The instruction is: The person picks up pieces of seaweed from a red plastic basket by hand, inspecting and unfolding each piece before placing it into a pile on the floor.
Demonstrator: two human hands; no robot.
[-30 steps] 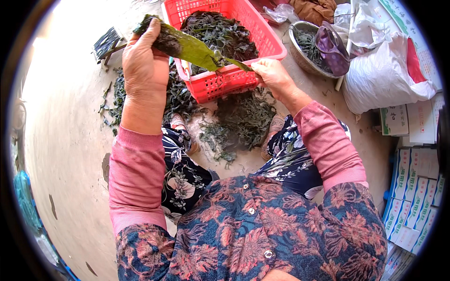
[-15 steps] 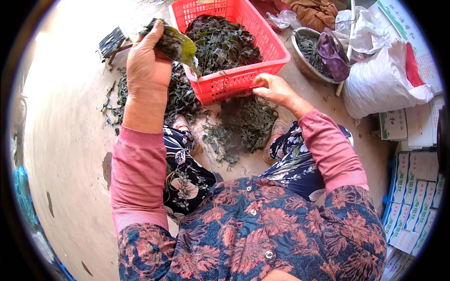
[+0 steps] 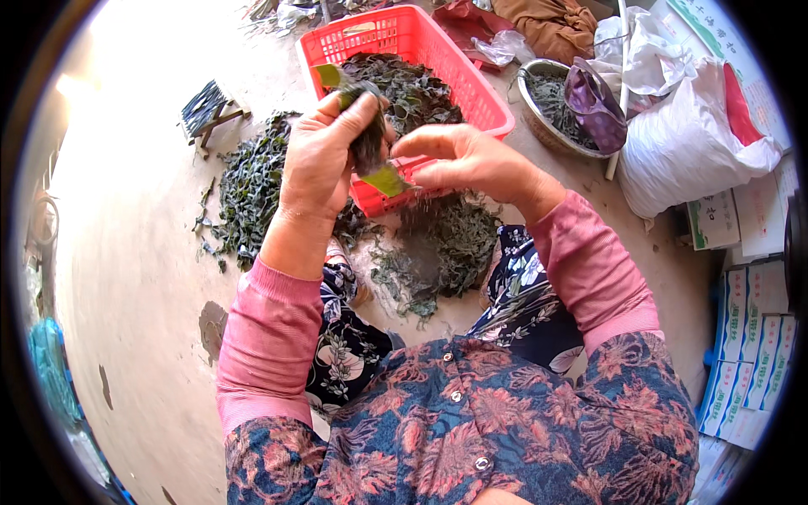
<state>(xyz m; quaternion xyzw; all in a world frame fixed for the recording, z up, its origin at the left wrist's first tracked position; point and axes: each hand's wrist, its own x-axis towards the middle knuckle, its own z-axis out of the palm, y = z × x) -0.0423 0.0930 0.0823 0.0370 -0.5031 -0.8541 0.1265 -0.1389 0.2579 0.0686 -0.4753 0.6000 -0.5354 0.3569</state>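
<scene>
My left hand (image 3: 324, 156) is closed round a folded piece of seaweed (image 3: 368, 147), dark in the middle with yellow-green ends. It is held above the near side of a red plastic basket (image 3: 471, 80). My right hand (image 3: 475, 164) is beside the seaweed's lower end, thumb and forefinger curled toward it; what lies between the fingertips is hidden. Dark seaweed (image 3: 400, 84) fills the basket. Below my hands, a heap of finer greenish seaweed scraps (image 3: 446, 252) lies on the floor between my feet. Fine pale grains fall near the right hand.
Left of the basket is a pile of dark seaweed (image 3: 252, 189), with a small folding stool (image 3: 206, 114) behind it. To the right are a metal bowl (image 3: 539, 109) of seaweed, a purple cloth bag (image 3: 596, 105), a white sack (image 3: 690, 156) and stacked cartons (image 3: 745, 353).
My left hand has brought the seaweed right and nearer to me. My right hand has come up from the basket's near rim to the seaweed's lower end.
</scene>
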